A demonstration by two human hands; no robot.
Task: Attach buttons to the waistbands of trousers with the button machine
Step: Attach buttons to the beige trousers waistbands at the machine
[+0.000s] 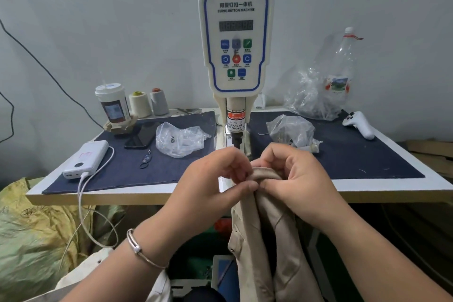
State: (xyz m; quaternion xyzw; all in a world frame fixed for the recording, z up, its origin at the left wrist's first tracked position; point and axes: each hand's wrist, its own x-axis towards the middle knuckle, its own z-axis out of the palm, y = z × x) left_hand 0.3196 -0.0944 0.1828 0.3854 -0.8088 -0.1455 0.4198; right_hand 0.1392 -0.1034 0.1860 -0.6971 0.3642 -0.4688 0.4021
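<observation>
Tabletop machine (pixel 235 39) reads "SERVO BUTTON MACHINE"; hands pinch trousers (pixel 264 228).

We have a single wide-angle view from the head, looking forward and down, close over both hands at the near edge of the white bench (pixel 367 195), squarely facing the tall cream button machine (pixel 235 37) against the grey wall (pixel 98 7) behind

White table (pixel 157 197) bears navy mat (pixel 367 154), button machine (pixel 235 56), power bank (pixel 85 159).
</observation>
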